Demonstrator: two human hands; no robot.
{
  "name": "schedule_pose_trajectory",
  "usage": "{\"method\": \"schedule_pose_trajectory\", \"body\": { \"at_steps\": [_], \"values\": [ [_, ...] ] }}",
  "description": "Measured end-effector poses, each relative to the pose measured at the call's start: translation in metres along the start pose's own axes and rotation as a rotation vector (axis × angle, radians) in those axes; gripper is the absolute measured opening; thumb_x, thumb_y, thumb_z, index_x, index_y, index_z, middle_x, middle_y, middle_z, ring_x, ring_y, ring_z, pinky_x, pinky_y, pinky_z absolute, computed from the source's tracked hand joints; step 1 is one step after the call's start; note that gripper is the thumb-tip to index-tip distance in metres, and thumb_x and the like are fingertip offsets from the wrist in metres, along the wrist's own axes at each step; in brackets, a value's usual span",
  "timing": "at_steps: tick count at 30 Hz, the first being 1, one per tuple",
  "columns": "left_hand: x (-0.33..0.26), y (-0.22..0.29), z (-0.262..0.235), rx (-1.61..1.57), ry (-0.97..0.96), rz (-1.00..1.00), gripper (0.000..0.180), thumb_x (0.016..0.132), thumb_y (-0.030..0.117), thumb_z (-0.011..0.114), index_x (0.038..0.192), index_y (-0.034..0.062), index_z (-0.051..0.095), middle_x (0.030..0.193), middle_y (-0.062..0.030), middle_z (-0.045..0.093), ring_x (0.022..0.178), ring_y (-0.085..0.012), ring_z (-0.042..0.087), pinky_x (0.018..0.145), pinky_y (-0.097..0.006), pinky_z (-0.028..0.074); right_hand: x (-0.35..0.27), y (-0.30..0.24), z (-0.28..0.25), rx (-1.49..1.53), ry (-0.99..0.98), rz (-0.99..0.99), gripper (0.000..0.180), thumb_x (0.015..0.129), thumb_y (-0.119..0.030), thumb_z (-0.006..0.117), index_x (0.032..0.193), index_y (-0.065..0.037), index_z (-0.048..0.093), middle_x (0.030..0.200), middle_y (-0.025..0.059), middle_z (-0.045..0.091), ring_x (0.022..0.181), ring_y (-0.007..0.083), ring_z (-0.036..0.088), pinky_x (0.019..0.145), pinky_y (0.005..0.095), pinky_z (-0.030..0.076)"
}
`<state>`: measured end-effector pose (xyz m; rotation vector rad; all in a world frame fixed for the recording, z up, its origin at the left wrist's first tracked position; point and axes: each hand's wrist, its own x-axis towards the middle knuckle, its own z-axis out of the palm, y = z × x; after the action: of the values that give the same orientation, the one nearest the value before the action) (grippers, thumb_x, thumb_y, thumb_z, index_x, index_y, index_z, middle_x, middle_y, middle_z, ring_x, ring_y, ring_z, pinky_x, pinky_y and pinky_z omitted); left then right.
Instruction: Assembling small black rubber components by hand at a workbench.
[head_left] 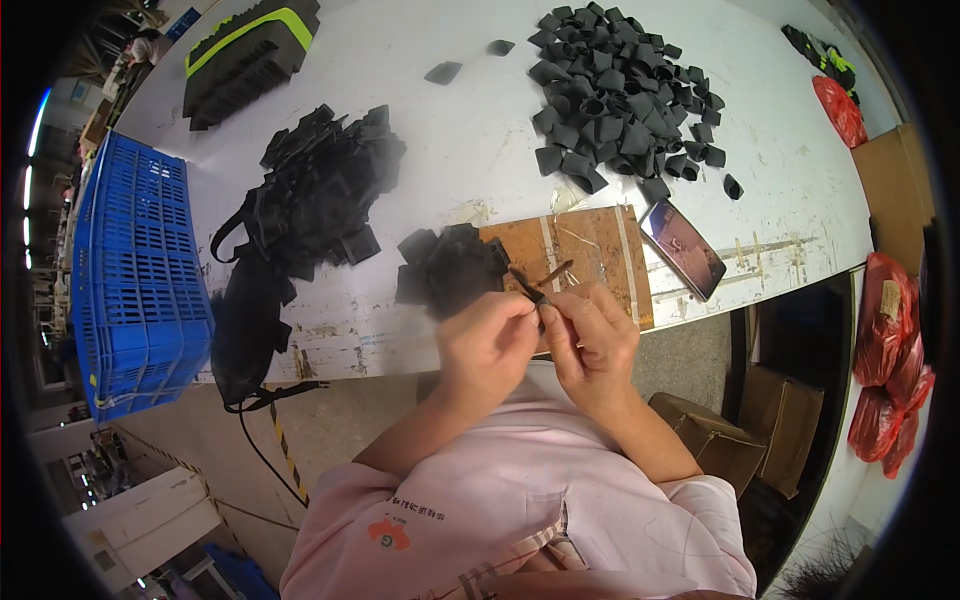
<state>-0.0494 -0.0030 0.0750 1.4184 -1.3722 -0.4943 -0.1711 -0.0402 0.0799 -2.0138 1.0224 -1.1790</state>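
My left hand (488, 335) and my right hand (597, 345) meet at the table's front edge, fingers closed in a pinch. Between them is a small black strip (531, 289), its tip pointing up and left; the fingers cover most of it. Just beyond lies a worn brown board (605, 245) with pale tape across it. A thin brown stick (556, 272) rests on the board, close to my fingertips. Beside the left hand is a small heap of black fabric pieces (452, 262), partly overlapping the board.
Short black fabric loops (625, 110) form a large pile at the far right. A phone (685, 245) lies right of the board. Tangled black straps (315, 195) and a blue crate (145, 270) occupy the left. Cardboard boxes (710, 440) stand below the table.
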Motion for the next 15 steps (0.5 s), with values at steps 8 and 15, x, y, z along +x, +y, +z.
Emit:
{"method": "schedule_pose_trajectory", "body": {
  "at_steps": [8, 15],
  "values": [
    [0.012, -0.003, -0.003, -1.027, -0.053, -0.743, 0.015, 0.076, -0.008, 0.053, 0.09, -0.0026, 0.051, 0.073, -0.0043, 0.056, 0.043, -0.0008, 0.038, 0.035, -0.018, 0.028, -0.005, 0.02, 0.01, 0.342, 0.13, 0.369, 0.005, 0.072, 0.0, 0.061, 0.076, 0.0, 0.059, 0.069, 0.0029, 0.054, 0.052, 0.0077, 0.049, 0.045, 0.0201, 0.038],
    [0.007, 0.004, 0.01, -0.631, -0.035, -0.513, 0.018, 0.074, -0.009, 0.05, 0.092, -0.0028, 0.05, 0.079, -0.007, 0.055, 0.042, -0.0024, 0.037, 0.037, -0.018, 0.03, -0.003, 0.027, -0.009, 1.649, -0.317, 0.985, 0.008, 0.079, -0.012, 0.06, 0.075, -0.005, 0.056, 0.067, -0.0026, 0.049, 0.055, 0.0048, 0.04, 0.046, 0.0169, 0.028]
  ]
}}
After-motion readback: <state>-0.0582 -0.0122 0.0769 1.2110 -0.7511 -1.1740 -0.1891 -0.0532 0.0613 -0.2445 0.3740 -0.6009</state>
